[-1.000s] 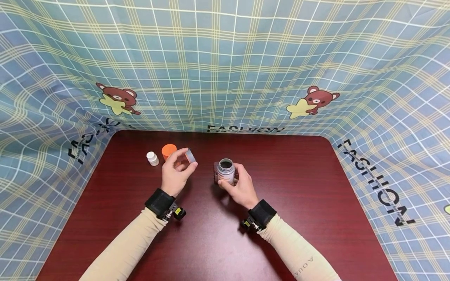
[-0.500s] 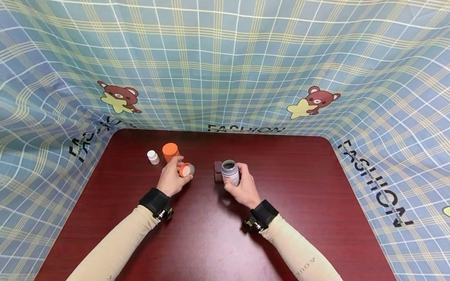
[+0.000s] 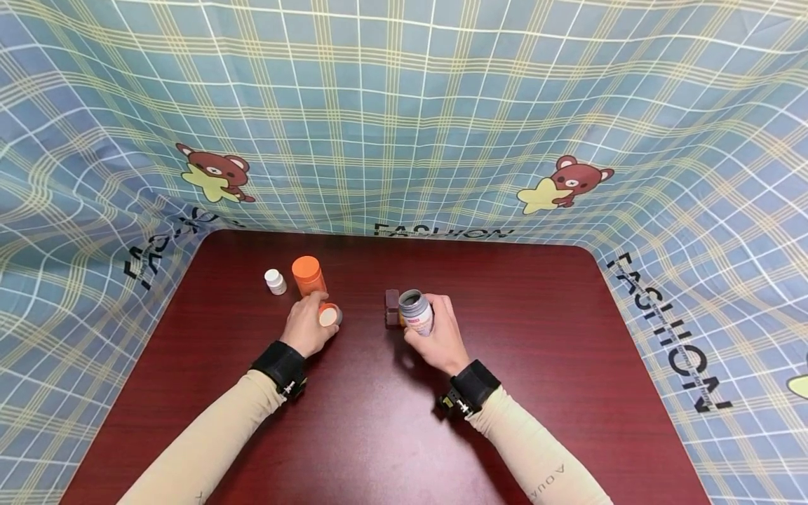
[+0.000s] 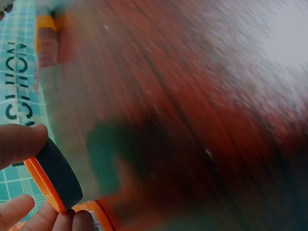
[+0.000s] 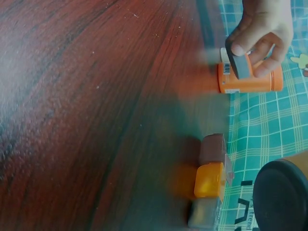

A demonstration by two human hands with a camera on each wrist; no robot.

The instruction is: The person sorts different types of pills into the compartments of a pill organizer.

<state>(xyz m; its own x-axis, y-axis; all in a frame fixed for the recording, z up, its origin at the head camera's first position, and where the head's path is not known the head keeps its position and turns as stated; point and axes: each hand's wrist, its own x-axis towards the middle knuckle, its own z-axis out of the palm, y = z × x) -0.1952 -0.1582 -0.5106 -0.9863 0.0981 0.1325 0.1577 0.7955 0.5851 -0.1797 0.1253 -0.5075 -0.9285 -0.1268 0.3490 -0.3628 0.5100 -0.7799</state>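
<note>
My left hand [image 3: 306, 328] pinches a round cap [image 3: 328, 317], grey outside with an orange rim and a pale inner face, which tilts toward the head camera. Just behind this hand stands an orange bottle [image 3: 308, 273]. The left wrist view shows thumb and fingers on opposite edges of the cap [image 4: 60, 175]; whether it touches the table cannot be told. In my right hand [image 3: 443, 337] is a grey bottle [image 3: 416, 315] with a white label, its uncapped mouth tipped slightly left. Its dark round base [image 5: 281, 197] shows in the right wrist view.
Left of the grey bottle lies a small box with coloured compartments [image 3: 392, 307], of which purple-brown, orange [image 5: 209, 180] and grey sections show. A little white bottle [image 3: 275, 282] stands left of the orange one. Checked cloth [image 3: 404, 140] rises behind the dark red table [image 3: 379, 435].
The left hand has moved left and down beside the orange bottle, turning the cap's inner face into view. The right hand has shifted slightly right with the grey bottle, uncovering more of the box.
</note>
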